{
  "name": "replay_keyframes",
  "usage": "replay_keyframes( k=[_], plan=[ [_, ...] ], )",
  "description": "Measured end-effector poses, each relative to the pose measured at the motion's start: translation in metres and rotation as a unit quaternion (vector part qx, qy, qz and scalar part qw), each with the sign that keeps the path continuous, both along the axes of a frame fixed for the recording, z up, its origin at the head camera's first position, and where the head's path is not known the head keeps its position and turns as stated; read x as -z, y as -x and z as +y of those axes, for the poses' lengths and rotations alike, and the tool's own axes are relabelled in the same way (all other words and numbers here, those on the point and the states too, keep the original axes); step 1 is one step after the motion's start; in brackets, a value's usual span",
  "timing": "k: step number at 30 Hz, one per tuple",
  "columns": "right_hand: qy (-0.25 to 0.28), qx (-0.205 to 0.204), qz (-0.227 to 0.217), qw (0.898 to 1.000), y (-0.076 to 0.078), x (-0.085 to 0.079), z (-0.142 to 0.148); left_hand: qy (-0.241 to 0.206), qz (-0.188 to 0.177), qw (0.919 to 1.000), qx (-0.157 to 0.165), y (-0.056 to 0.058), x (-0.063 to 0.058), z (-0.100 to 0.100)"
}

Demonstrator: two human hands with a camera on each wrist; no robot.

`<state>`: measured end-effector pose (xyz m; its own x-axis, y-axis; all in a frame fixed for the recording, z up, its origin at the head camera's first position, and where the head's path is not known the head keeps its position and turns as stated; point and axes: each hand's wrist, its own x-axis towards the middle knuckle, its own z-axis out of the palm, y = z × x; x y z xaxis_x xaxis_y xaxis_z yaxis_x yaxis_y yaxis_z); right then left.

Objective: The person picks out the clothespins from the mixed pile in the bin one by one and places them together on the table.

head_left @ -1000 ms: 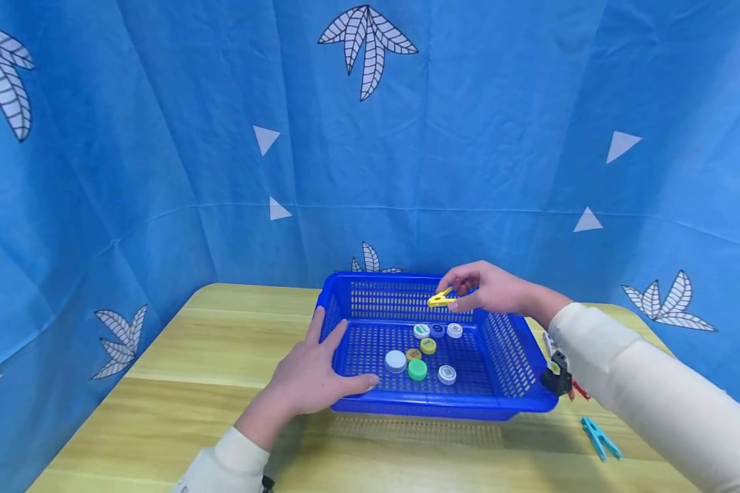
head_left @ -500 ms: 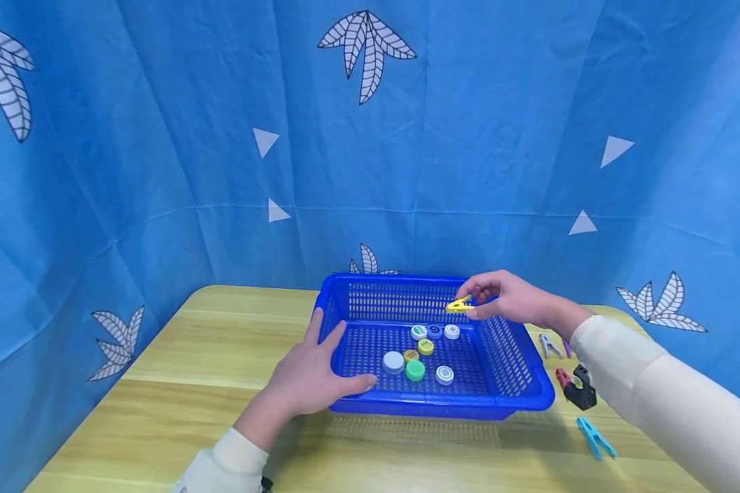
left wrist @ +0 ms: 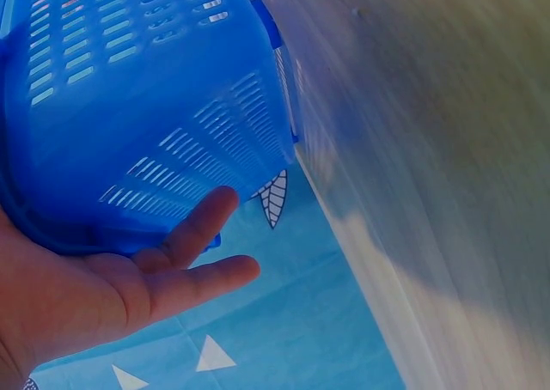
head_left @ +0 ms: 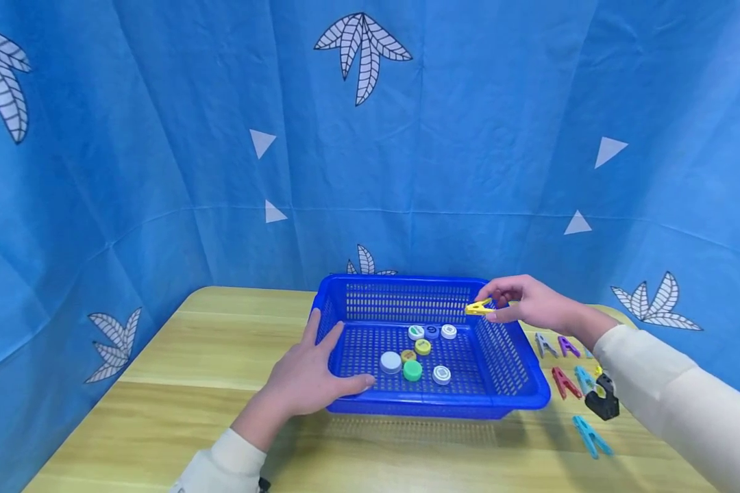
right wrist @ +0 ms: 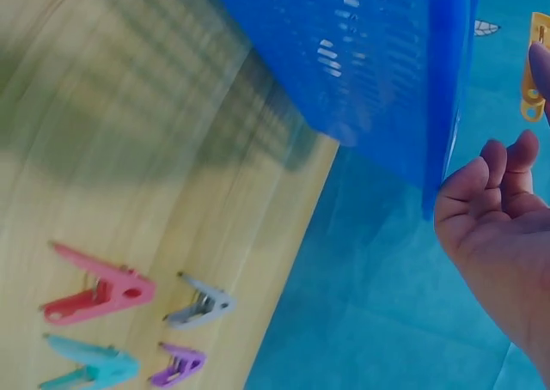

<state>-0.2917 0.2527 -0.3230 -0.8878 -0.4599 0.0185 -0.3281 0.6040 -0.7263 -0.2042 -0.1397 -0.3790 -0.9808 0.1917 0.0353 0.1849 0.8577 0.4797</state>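
Observation:
In the head view my right hand (head_left: 533,301) pinches a yellow clothespin (head_left: 479,308) between thumb and fingers, above the right end of a blue plastic basket (head_left: 438,402). The right wrist view catches part of that clothespin (right wrist: 533,105) at its right edge. My left hand (head_left: 308,376) lies against the basket's front left corner, fingers spread and mostly straight, thumb along the front rim. Several bottle caps rest on the basket floor, among them a large white cap (head_left: 390,362), a green cap (head_left: 412,370) and a yellow cap (head_left: 422,347).
Right of the basket, loose clothespins lie on the wooden table (head_left: 222,342): a red clothespin (head_left: 566,383), a grey clothespin (head_left: 545,344), a purple clothespin (head_left: 569,346) and a turquoise clothespin (head_left: 592,436) nearer the front. A blue curtain (head_left: 370,171) hangs behind the table.
My right hand has moved rightward with the yellow clothespin, from over the middle of the basket towards its right wall. More table clothespins now show past the sleeve. My left hand stays at the corner.

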Motion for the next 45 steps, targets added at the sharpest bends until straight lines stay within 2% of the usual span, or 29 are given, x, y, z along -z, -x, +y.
replay_keyframes(
  k=[5, 12, 24, 34, 45],
  plan=[
    [0.009, 0.013, -0.016, 1.0, -0.008, 0.003, 0.012, 0.001, -0.002, 1.0, -0.001, 0.0, 0.001, 0.0],
    [0.014, 0.019, -0.003, 1.0, -0.019, 0.007, 0.032, -0.001, -0.003, 1.0, 0.002, -0.001, 0.002, 0.002],
    [0.042, 0.041, -0.027, 0.998, -0.046, 0.024, 0.067, 0.006, -0.005, 0.9999, 0.009, -0.001, 0.001, 0.003],
    [0.051, 0.062, -0.006, 0.997, -0.068, 0.036, 0.087, 0.012, -0.01, 0.9998, 0.01, -0.001, 0.001, 0.006],
    [0.019, 0.125, 0.003, 0.992, -0.095, 0.054, 0.12, 0.009, -0.003, 0.9999, 0.006, -0.003, -0.003, 0.003]
  ],
)
